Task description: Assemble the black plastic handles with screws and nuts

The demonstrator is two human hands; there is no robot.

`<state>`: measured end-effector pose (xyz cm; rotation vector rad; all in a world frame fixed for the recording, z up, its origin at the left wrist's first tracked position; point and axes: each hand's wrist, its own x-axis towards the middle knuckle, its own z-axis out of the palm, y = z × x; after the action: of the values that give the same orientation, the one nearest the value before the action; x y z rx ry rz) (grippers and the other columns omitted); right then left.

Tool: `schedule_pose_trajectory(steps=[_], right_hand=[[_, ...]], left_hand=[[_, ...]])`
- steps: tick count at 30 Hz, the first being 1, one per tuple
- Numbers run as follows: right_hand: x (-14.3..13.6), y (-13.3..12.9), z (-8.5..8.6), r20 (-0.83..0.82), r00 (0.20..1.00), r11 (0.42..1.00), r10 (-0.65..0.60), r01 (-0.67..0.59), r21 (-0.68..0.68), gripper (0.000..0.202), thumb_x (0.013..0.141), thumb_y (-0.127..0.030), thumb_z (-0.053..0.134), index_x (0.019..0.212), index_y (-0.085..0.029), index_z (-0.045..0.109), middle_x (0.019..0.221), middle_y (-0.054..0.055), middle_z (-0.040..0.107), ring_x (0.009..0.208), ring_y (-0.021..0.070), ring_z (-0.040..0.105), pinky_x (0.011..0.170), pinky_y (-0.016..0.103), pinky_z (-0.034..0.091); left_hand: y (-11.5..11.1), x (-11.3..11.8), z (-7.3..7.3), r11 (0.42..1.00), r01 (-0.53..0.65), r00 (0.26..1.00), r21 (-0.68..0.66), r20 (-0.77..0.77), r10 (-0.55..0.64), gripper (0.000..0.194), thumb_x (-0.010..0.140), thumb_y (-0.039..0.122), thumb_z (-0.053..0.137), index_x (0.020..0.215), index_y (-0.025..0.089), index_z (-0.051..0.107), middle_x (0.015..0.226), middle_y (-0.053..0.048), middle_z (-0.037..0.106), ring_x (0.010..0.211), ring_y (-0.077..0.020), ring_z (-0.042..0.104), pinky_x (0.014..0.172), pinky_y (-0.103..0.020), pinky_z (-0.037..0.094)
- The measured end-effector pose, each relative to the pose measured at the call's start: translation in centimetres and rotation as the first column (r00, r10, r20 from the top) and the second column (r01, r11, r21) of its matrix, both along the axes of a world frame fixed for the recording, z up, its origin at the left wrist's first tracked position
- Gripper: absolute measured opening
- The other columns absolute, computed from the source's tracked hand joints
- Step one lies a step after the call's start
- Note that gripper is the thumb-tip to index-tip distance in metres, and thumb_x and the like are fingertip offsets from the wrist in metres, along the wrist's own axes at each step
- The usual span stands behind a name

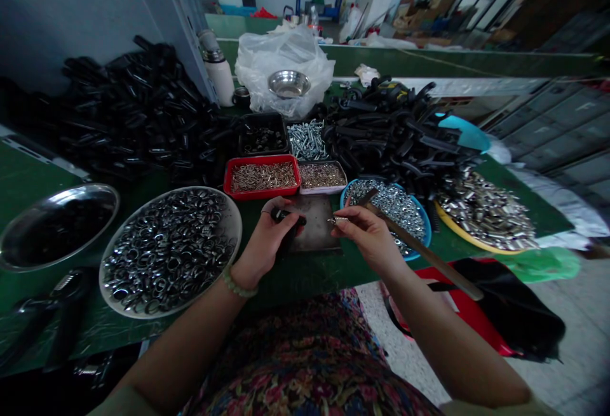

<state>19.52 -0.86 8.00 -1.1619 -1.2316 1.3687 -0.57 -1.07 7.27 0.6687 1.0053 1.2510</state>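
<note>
My left hand [269, 235] is wrapped round a black part [288, 215], left of a grey metal plate [312, 238] on the green table. Between the thumb and fingers of my right hand [365, 233] is a small silver threaded piece [339, 219], held over the plate's right edge. The two held parts are apart. Behind the plate stand a red tray [262, 195] of small pins and a white tray [324, 191] of small brass-coloured pieces. A blue bowl [427, 228] of silver nuts lies beside my right hand, with a hammer [429, 254] across it.
At left are a round tray [105, 289] of black rings and a steel bowl [112, 203]. Black parts are piled at back left [143, 105] and back right [391, 127]. A yellow tray [469, 233] holds silver cylinders. A bottle [220, 79] stands behind.
</note>
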Motion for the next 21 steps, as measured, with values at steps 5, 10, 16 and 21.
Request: schedule_pose_trajectory(steps=[5, 10, 16, 21], right_hand=[[-1.1, 0.7, 0.0, -0.014, 0.999, 0.999, 0.03, -0.029, 0.044, 0.022, 0.075, -0.036, 0.073, 0.089, -0.021, 0.067, 0.071, -0.002, 0.066, 0.063, 0.0123, 0.065, 0.067, 0.028, 0.054], [-2.0, 1.5, 0.1, -0.003, 0.998, 0.997, 0.06, -0.06, 0.048, 0.021, 0.074, -0.036, 0.073, 0.088, -0.022, 0.067, 0.069, -0.002, 0.066, 0.064, 0.0137, 0.065, 0.067, 0.029, 0.052], [-2.3, 1.5, -0.4, -0.017, 0.998, 0.998, 0.064, -0.064, 0.027, 0.022, 0.073, -0.037, 0.073, 0.087, -0.021, 0.066, 0.07, -0.003, 0.066, 0.063, 0.0131, 0.065, 0.066, 0.028, 0.052], [-2.2, 1.5, -0.5, -0.001, 0.999, 0.999, 0.051, -0.051, 0.005, 0.024, 0.073, -0.038, 0.073, 0.087, -0.021, 0.065, 0.071, -0.002, 0.066, 0.064, 0.0135, 0.065, 0.066, 0.029, 0.051]], left_hand=[[-0.1, 0.2, 0.1, 1.0, 0.024, 0.999, -0.014, 0.044, -0.024, 0.041, 0.077, 0.036, 0.068, 0.11, 0.023, 0.046, 0.097, -0.001, 0.062, 0.081, -0.0149, 0.064, 0.075, -0.03, 0.054], [-0.1, 0.6, 0.5, 0.998, -0.006, 0.995, 0.059, -0.098, 0.012, 0.05, 0.068, 0.018, 0.071, 0.111, 0.022, 0.045, 0.095, 0.001, 0.062, 0.084, -0.013, 0.062, 0.082, -0.028, 0.051], [0.0, 0.6, 0.1, 0.997, -0.019, 0.985, 0.07, -0.17, 0.031, 0.05, 0.064, 0.015, 0.068, 0.109, 0.021, 0.046, 0.099, -0.001, 0.061, 0.088, -0.0157, 0.062, 0.085, -0.032, 0.05], [-0.2, 0.5, 0.4, 0.999, 0.01, 0.99, 0.046, -0.144, -0.003, 0.05, 0.064, 0.012, 0.063, 0.109, 0.021, 0.043, 0.09, 0.001, 0.063, 0.078, -0.0135, 0.062, 0.08, -0.029, 0.049]])
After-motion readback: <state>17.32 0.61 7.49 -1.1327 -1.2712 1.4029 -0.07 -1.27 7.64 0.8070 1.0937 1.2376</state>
